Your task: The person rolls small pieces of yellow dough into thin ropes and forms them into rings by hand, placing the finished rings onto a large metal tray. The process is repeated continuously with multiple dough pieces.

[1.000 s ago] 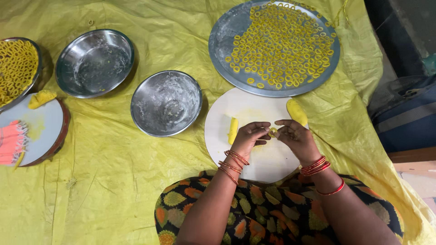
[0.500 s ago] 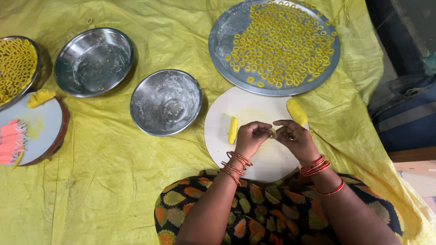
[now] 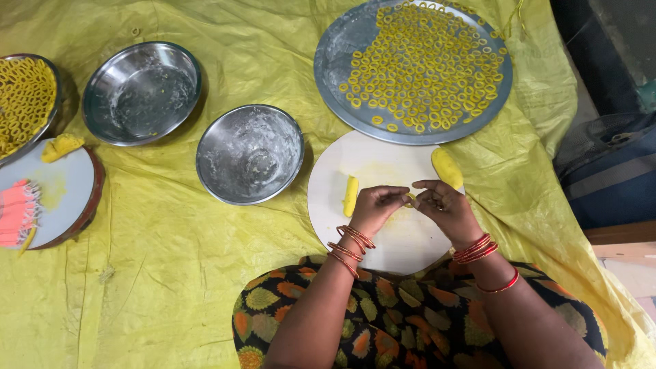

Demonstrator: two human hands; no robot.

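1. Head view, lower centre of the frame. Both hands meet over a round white board [image 3: 383, 239] lying on a yellow plastic sheet [image 3: 171, 273].
2. Left hand [image 3: 372, 205]: fingers curled in, thumb and forefinger tips closed on a small yellow dough ring [image 3: 408, 200].
3. Right hand [image 3: 444, 205]: likewise nearly closed, its fingertips pinching the same ring from the other side. The ring sits between the two hands, just above the board. We cannot tell whether its ends are joined.
4. On the board: a short dough roll [image 3: 350, 195] just left of the left hand, and a thicker dough lump [image 3: 447, 168] at the board's upper right edge, near the right hand.
5. Step in hand, as we judge it: shaping one ring with the fingertips of both hands.
6. Upper right of the frame: a large steel tray [image 3: 335, 61] touching the board's top edge, covered with many finished rings [image 3: 424, 68] in a single layer.
7. Our judgement on handling: the ring looks soft, so any transfer calls for a light pinch and a free spot, such as the tray's bare left part.
8. Centre left: an empty floury steel bowl [image 3: 250, 154]; a second bowl [image 3: 141, 92] sits at upper left.
9. Far left edge: a dish of rings [image 3: 24, 96] and a second board [image 3: 55, 198].
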